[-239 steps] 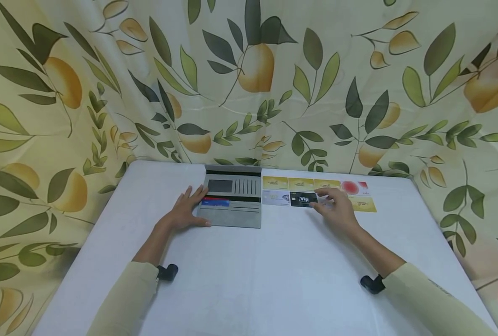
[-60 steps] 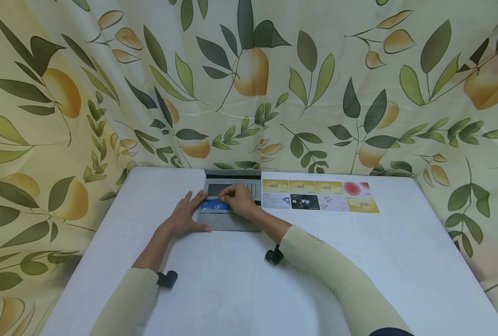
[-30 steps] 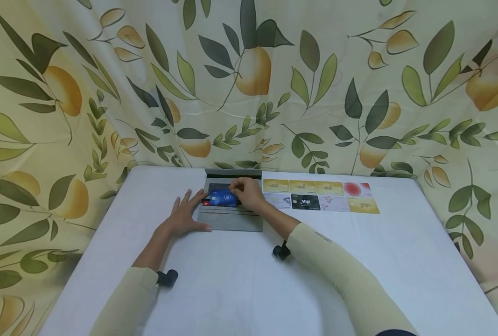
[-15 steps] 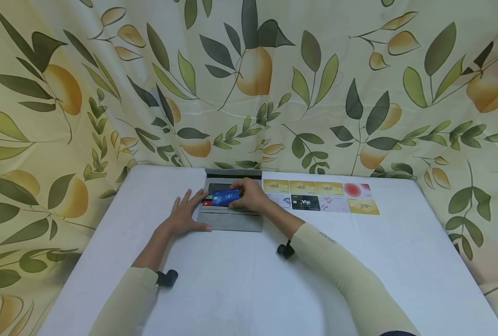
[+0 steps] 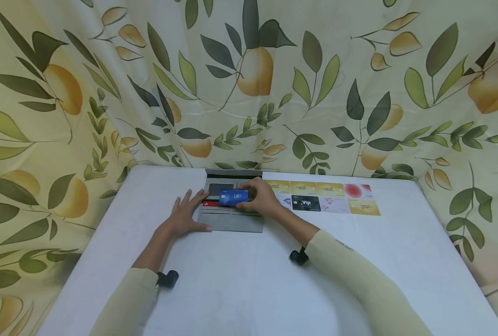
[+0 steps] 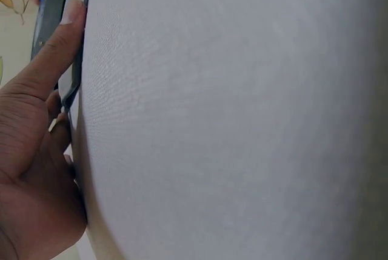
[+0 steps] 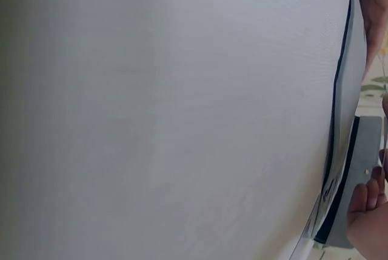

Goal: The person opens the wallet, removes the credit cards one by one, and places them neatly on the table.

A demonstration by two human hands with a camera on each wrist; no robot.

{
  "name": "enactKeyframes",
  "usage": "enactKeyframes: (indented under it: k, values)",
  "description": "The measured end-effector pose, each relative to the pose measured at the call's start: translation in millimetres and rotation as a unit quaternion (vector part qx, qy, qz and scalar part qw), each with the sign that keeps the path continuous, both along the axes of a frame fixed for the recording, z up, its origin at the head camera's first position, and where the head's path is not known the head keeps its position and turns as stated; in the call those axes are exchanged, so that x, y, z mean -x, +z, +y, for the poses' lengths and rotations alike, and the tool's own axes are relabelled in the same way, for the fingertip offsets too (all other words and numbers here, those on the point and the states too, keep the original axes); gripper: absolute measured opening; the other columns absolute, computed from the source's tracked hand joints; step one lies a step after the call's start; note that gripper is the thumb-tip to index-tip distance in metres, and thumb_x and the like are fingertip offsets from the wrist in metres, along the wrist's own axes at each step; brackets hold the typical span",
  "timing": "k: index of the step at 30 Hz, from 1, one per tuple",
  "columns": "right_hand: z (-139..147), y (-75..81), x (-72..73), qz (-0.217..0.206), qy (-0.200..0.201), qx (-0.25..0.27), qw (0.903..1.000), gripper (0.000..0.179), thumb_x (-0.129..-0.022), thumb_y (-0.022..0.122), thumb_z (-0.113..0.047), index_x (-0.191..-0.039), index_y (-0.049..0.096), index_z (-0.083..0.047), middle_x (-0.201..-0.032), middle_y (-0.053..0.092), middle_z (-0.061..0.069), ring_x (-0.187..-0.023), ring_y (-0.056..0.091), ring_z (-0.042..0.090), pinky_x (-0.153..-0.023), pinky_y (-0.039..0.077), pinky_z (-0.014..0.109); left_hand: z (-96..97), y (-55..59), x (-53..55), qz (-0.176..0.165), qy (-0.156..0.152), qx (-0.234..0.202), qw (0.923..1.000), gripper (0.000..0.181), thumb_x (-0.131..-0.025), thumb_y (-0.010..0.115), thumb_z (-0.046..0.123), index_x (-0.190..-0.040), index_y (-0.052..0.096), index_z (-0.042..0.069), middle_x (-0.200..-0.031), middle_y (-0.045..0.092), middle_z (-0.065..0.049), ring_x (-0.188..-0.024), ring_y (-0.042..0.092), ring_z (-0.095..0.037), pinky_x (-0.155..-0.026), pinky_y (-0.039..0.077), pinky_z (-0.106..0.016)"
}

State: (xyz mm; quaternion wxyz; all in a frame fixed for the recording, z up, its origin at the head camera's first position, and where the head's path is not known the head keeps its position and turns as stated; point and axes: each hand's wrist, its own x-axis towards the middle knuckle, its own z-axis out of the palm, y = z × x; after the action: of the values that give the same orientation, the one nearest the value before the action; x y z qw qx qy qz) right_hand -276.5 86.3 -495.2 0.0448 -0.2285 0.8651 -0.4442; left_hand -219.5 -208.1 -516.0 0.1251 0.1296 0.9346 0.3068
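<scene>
we held a blue card point(image 5: 234, 196) pinched in our right hand point(image 5: 262, 198), just above the open wallet point(image 5: 232, 219) near the table's point(image 5: 249, 280) far edge. our left hand point(image 5: 184, 215) lay flat, fingers straight, against the wallet's left edge. the card looked light, stiff and slick; we judged its short edges the best hold.

Right hand point(image 5: 262, 198): shifted from the row of cards point(image 5: 334, 204) across to the open grey wallet point(image 5: 233, 218). Blue VIP card point(image 5: 234, 197): pulled up out of the wallet's slot, lifted clear, pinched at its right end, carried slightly rightward above the wallet. Red card point(image 5: 210, 203): uncovered, exposed in the slot at the left. Right forearm: swung toward the tabletop's middle.
</scene>
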Motion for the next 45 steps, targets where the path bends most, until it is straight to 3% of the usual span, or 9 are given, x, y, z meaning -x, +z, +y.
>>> enactKeyframes:
  k: [14,22,37,45]
  values:
    - [19,5.1,-7.9,0.017,-0.027,-0.013,0.9994,0.054,-0.076,0.098,-0.024,-0.125,0.078,-0.012,-0.122,0.062,0.011,-0.115,0.049,0.029,-0.091,0.044,0.043,2.7,6.8,0.9,0.017,-0.007,-0.013,0.9997,0.114,-0.076,0.094,0.044,-0.167,0.031,0.017,-0.175,0.016,-0.011,-0.160,-0.006,-0.041,-0.124,-0.012,-0.062]
    - [27,6.2,-18.4,0.021,-0.028,-0.011,0.9993,0.054,-0.075,0.098,-0.023,-0.124,0.078,-0.011,-0.115,0.064,0.009,-0.115,0.048,0.030,-0.092,0.046,0.044,2.3,7.3,-2.4,0.020,-0.006,-0.010,0.9997,0.114,-0.076,0.094,0.043,-0.167,0.031,0.015,-0.175,0.016,-0.012,-0.159,-0.005,-0.043,-0.123,-0.012,-0.063]
    - [51,0.3,-30.6,0.012,-0.049,-0.012,0.9987,0.052,-0.075,0.097,-0.024,-0.122,0.079,-0.013,-0.123,0.067,0.007,-0.116,0.048,0.029,-0.091,0.045,0.043,0.1,0.5,-4.0,0.010,-0.001,-0.005,0.9999,0.115,-0.076,0.094,0.044,-0.167,0.030,0.017,-0.175,0.015,-0.011,-0.160,-0.006,-0.041,-0.124,-0.012,-0.061]
    - [70,0.8,-36.8,0.028,-0.061,-0.014,0.9976,0.052,-0.072,0.099,-0.022,-0.119,0.079,-0.011,-0.113,0.069,0.008,-0.110,0.049,0.031,-0.088,0.039,0.042,1.6,1.1,-4.3,0.010,0.003,-0.009,0.9999,0.114,-0.075,0.095,0.043,-0.167,0.032,0.016,-0.175,0.017,-0.013,-0.160,-0.005,-0.042,-0.124,-0.012,-0.061]
